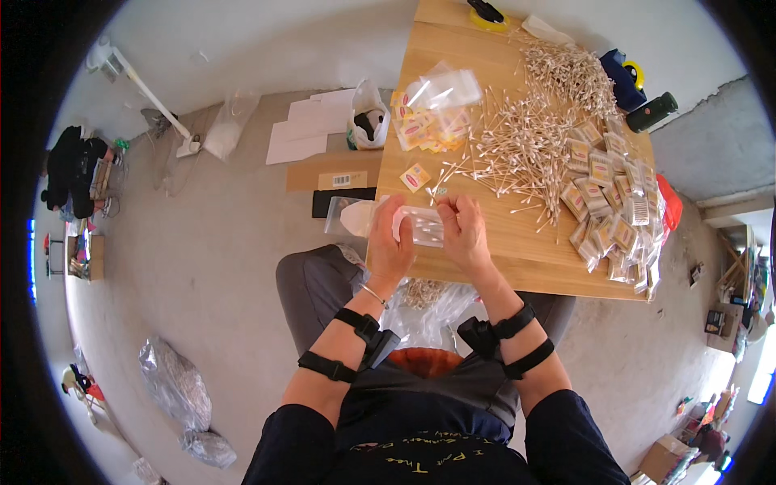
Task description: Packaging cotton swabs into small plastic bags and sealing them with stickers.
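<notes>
Over the near edge of the wooden table (505, 264), my left hand (392, 246) and my right hand (465, 234) hold a small clear plastic pouch (425, 226) between them. The fingers of both hands are closed on its two ends. Whitish shapes show through the plastic, but I cannot make out what they are. Just beyond my hands lies a yellow-and-white printed card (415, 177), with a few loose cotton swabs next to it. A big heap of cotton swabs (525, 145) spreads over the middle and far right of the table.
Filled swab packets (602, 194) pile up at the table's right side. Clear bags (449, 87) and printed cards (436, 128) lie at the far left. A dark green cylinder (651, 112) and tape roll (489, 18) sit along the wall. A white bag (368, 117) stands left of the table.
</notes>
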`<action>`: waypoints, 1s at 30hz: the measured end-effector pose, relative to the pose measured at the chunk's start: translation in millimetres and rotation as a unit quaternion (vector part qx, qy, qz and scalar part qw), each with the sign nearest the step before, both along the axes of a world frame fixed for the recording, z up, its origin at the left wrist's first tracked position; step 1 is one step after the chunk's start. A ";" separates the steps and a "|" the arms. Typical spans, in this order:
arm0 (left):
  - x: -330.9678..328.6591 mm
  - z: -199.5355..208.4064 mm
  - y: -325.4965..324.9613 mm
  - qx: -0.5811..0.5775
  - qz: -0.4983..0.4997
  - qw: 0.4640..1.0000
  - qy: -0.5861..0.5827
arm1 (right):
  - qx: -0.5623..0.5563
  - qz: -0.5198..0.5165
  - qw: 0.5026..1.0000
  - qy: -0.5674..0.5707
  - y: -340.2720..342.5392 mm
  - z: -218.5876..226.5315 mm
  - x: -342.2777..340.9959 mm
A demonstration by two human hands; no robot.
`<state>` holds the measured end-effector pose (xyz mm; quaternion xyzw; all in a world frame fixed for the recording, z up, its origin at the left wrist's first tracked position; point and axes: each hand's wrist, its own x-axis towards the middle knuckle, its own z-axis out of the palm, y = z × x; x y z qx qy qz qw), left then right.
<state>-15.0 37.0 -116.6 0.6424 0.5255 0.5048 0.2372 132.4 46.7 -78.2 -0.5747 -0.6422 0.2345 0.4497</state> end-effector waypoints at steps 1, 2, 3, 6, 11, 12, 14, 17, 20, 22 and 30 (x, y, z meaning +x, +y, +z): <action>-0.4 2.9 -0.6 0.003 -0.002 1.000 0.001 | -0.035 0.006 0.998 0.051 -3.2 3.1 0.0; -0.7 5.9 -1.8 0.002 -0.004 1.000 -0.008 | -0.069 0.012 0.992 0.103 -6.5 6.2 -0.1; -1.2 8.9 -2.5 0.002 -0.006 1.000 -0.017 | -0.066 0.011 0.992 0.104 -10.1 9.2 -0.7; 1.0 33.5 -6.3 -0.042 -0.047 0.994 -0.088 | -0.079 -0.001 0.988 0.135 -22.7 17.6 1.7; 18.0 97.0 -16.5 -0.067 -0.144 0.948 -0.277 | -0.058 0.021 0.981 0.185 -43.4 39.3 -2.8; 19.3 102.1 -18.7 -0.079 -0.160 0.927 -0.329 | -0.055 0.021 0.981 0.186 -47.7 42.8 -4.3; 18.0 105.5 -24.9 -0.108 -0.165 0.924 -0.329 | -0.066 0.020 0.974 0.214 -56.5 50.1 -6.5; 18.2 109.0 -36.0 -0.152 -0.162 0.907 -0.357 | -0.061 0.025 0.976 0.209 -68.5 58.3 -8.2; 18.8 113.4 -46.5 -0.174 -0.149 0.886 -0.403 | -0.047 0.062 0.976 0.202 -83.8 76.8 -9.4; 18.9 114.3 -52.8 -0.181 -0.143 0.878 -0.420 | -0.065 0.061 0.975 0.203 -90.0 80.7 -8.2; 12.4 112.7 -72.0 -0.230 -0.265 0.803 -0.482 | -0.161 0.138 0.897 0.388 -108.9 85.9 -4.1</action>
